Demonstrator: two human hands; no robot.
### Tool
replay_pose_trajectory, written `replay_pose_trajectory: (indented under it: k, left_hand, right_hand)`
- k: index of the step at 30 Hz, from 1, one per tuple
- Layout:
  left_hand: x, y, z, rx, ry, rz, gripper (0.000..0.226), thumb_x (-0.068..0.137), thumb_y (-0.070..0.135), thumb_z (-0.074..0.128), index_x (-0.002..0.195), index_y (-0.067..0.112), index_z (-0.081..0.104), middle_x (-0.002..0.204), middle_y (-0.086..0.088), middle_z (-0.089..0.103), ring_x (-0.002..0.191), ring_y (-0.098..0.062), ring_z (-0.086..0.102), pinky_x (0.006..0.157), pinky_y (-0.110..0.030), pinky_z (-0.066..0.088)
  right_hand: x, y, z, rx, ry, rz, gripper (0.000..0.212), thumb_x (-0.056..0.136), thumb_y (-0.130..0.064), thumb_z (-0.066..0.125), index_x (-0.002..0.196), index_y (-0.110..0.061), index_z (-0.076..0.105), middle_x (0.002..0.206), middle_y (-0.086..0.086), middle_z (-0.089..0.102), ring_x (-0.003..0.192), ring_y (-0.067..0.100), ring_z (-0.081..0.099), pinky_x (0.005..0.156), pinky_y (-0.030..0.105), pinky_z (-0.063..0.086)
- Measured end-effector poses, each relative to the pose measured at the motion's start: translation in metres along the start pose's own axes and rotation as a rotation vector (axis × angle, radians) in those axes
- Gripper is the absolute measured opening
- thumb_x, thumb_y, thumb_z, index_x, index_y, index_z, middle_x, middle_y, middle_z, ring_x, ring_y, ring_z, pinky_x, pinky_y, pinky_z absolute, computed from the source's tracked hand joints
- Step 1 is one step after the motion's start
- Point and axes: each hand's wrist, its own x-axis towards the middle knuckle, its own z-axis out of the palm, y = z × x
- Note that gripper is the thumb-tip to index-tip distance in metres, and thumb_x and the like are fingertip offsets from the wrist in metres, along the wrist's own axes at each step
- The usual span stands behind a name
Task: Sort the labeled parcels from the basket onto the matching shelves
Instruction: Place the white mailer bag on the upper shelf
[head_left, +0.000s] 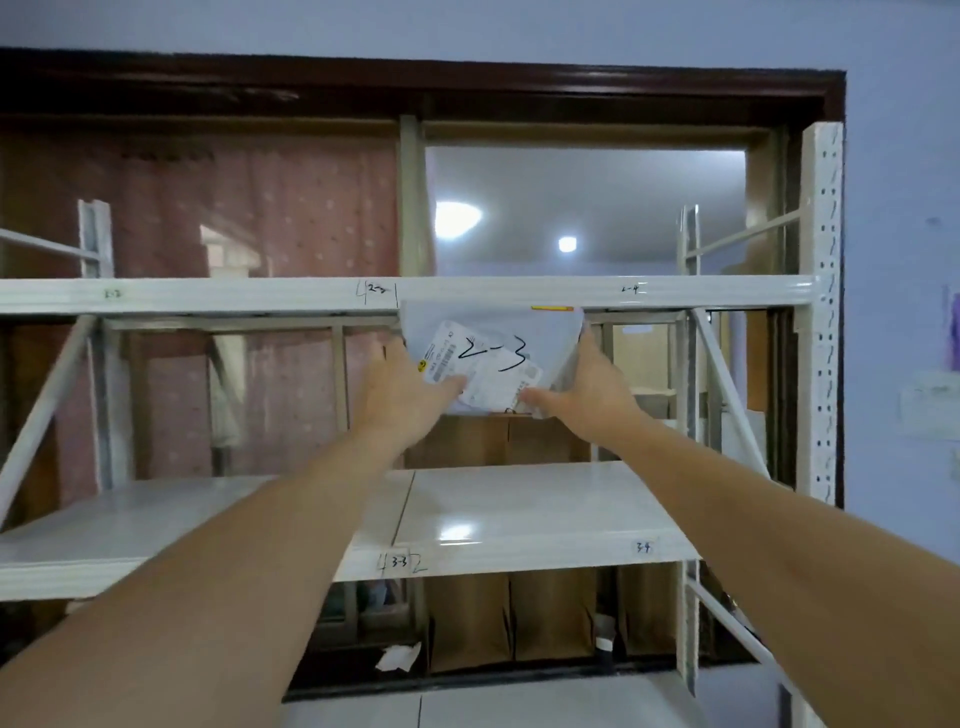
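A grey-white parcel (545, 332) with a shipping label and a handwritten "2-3" is held up in front of the rack, its top edge just under the upper shelf beam (208, 293). My left hand (400, 395) grips its lower left side with the thumb across the label. My right hand (587, 387) grips its lower right side. The beam carries handwritten marks: "2-3" (378, 289) just left of the parcel and "2-4" (632, 289) to its right. The basket is out of view.
A white shelf board (519, 514) below my arms carries marks "3-3" (399, 562) and "3-4" (643, 546). Brown cardboard boxes (509, 618) stand under it. The perforated upright post (823, 312) bounds the rack on the right. A curtained window lies behind.
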Motion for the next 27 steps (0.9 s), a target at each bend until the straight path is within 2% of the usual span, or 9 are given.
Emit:
replay_pose_trajectory:
  k: [4,7,12,16,18,21,23,24,27]
  left_hand:
    - [0.081,0.02,-0.024,0.053,0.109,0.134,0.079,0.076,0.058,0.077,0.133,0.011,0.046,0.116,-0.001,0.037,0.111,-0.024,0.053,0.082,-0.036,0.045]
    - [0.134,0.033,-0.032,0.025,0.146,0.191,0.079,0.076,0.055,0.078,0.134,0.01,0.048,0.121,-0.003,0.038,0.11,-0.023,0.051,0.085,-0.035,0.043]
    - [0.198,0.037,-0.027,0.004,0.167,0.235,0.079,0.075,0.057,0.078,0.132,0.01,0.049,0.117,-0.001,0.037,0.108,-0.023,0.053,0.083,-0.036,0.044]
    - [0.227,0.026,-0.015,0.008,0.172,0.214,0.068,0.085,0.053,0.07,0.135,0.012,0.048,0.118,-0.002,0.037,0.108,-0.027,0.054,0.081,-0.035,0.04]
    - [0.237,0.019,-0.007,-0.008,0.17,0.184,0.061,0.091,0.048,0.066,0.135,0.009,0.049,0.124,-0.007,0.04,0.106,-0.028,0.054,0.079,-0.033,0.037]
    - [0.25,0.007,0.005,-0.025,0.146,0.15,0.055,0.094,0.044,0.065,0.133,0.007,0.05,0.132,-0.012,0.041,0.104,-0.027,0.052,0.082,-0.031,0.036]
    - [0.258,-0.001,0.013,-0.021,0.13,0.135,0.052,0.094,0.042,0.066,0.129,0.007,0.052,0.131,-0.014,0.045,0.098,-0.023,0.046,0.08,-0.031,0.036]
    - [0.261,-0.004,0.017,-0.018,0.127,0.131,0.051,0.094,0.041,0.066,0.128,0.006,0.052,0.13,-0.015,0.046,0.097,-0.022,0.043,0.08,-0.032,0.035]
    - [0.265,-0.01,0.026,0.013,0.124,0.118,0.056,0.095,0.041,0.065,0.133,0.005,0.048,0.133,-0.016,0.045,0.099,-0.024,0.043,0.08,-0.032,0.032]
  right_hand:
    - [0.072,-0.037,-0.013,0.052,0.07,-0.073,0.096,0.077,-0.033,0.086,0.151,-0.022,0.026,0.124,0.001,0.062,0.109,0.023,0.06,0.079,0.029,0.051]
    - [0.12,-0.057,-0.019,0.071,0.122,-0.077,0.091,0.08,-0.032,0.084,0.151,-0.02,0.027,0.12,-0.001,0.059,0.104,0.021,0.057,0.07,0.021,0.043]
    - [0.182,-0.069,-0.015,0.046,0.174,-0.083,0.086,0.081,-0.037,0.081,0.148,-0.019,0.031,0.123,0.004,0.061,0.113,0.026,0.059,0.085,0.031,0.048]
    - [0.216,-0.068,-0.004,0.036,0.157,-0.098,0.087,0.083,-0.034,0.078,0.152,-0.02,0.025,0.125,0.005,0.061,0.112,0.026,0.058,0.083,0.031,0.045]
    - [0.23,-0.064,0.006,0.037,0.144,-0.11,0.086,0.086,-0.032,0.074,0.153,-0.021,0.023,0.126,0.006,0.061,0.11,0.026,0.06,0.085,0.034,0.049]
    - [0.249,-0.054,0.023,0.013,0.122,-0.104,0.083,0.088,-0.03,0.071,0.153,-0.021,0.02,0.126,0.01,0.06,0.107,0.028,0.06,0.075,0.031,0.05]
    - [0.258,-0.047,0.034,0.002,0.111,-0.09,0.084,0.088,-0.029,0.071,0.154,-0.02,0.019,0.124,0.01,0.058,0.102,0.027,0.058,0.064,0.025,0.046]
    - [0.262,-0.043,0.038,-0.011,0.104,-0.088,0.085,0.088,-0.03,0.071,0.154,-0.019,0.018,0.125,0.01,0.057,0.102,0.027,0.057,0.064,0.025,0.045]
    - [0.273,-0.034,0.046,-0.064,0.074,-0.078,0.093,0.089,-0.034,0.072,0.157,-0.015,0.011,0.124,0.01,0.057,0.111,0.029,0.057,0.079,0.031,0.043]
